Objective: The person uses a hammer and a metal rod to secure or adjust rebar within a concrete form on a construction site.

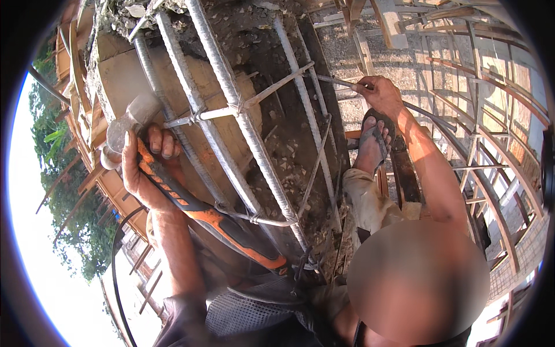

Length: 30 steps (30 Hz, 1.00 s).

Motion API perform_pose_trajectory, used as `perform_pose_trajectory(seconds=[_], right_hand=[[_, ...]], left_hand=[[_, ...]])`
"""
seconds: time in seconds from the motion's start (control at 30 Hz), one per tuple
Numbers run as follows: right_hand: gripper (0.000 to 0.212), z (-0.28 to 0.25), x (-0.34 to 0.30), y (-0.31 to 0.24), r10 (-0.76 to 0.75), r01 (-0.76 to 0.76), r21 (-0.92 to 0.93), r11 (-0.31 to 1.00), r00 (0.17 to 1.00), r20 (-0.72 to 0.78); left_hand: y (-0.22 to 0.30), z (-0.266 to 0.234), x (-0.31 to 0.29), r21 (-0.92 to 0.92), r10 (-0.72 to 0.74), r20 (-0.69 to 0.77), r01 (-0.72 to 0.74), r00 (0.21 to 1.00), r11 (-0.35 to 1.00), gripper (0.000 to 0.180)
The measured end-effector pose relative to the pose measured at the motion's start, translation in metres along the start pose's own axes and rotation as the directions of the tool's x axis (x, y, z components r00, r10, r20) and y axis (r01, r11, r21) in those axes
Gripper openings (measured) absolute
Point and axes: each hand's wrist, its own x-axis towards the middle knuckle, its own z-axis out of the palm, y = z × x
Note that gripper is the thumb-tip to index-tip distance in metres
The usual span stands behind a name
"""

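Observation:
My left hand point(147, 165) is closed around the upper handle of a hammer point(199, 211), close under its head. The handle is orange and black and slants down to the right, and the grey head is near the rebar cage. My right hand point(381, 95) pinches a thin metal rod point(337, 81) between thumb and fingers; its far end reaches toward the cage's right side. Ribbed vertical bars point(231, 98) are crossed by thinner stirrups point(217, 114), tied at the crossings. Rough concrete and dirt point(277, 147) show behind the bars.
A foot in a sandal point(373, 141) stands beside the cage, below my right hand. Wooden boards and poles point(491, 168) form a lattice on the right. Planks point(124, 199) and trees point(55, 150) are at left. A blurred patch point(417, 283) hides part of the lower right.

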Motion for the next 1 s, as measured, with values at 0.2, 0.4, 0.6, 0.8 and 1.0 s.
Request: perform_pose_trajectory(seconds=[0.2,0.4,0.6,0.8,1.0], right_hand=[[0.04,0.016,-0.003,-0.009,-0.109,0.111,-0.04,0.993,0.993,0.048],[0.037,0.018,0.041,-0.037,-0.297,0.342,-0.258,0.904,0.934,0.197],[0.029,-0.057,0.045,-0.006,-0.186,0.283,-0.259,0.924,0.921,0.344],[0.031,-0.085,0.042,0.014,-0.191,0.283,-0.319,0.904,0.937,0.292],[0.038,-0.017,0.042,-0.028,-0.244,0.325,-0.266,0.908,0.924,0.294]], left_hand=[[0.006,0.0,-0.002,0.022,-0.005,-0.001,0.005,1.0,1.0,0.02],[0.002,-0.004,0.001,0.007,-0.02,0.047,0.02,0.999,1.0,0.02],[0.001,-0.001,-0.002,0.018,0.001,0.017,-0.001,1.0,1.0,0.021],[0.006,0.006,-0.005,0.027,-0.006,-0.006,0.006,1.0,1.0,0.022],[0.0,-0.004,0.002,0.014,0.006,0.04,-0.006,0.999,1.0,0.023]])
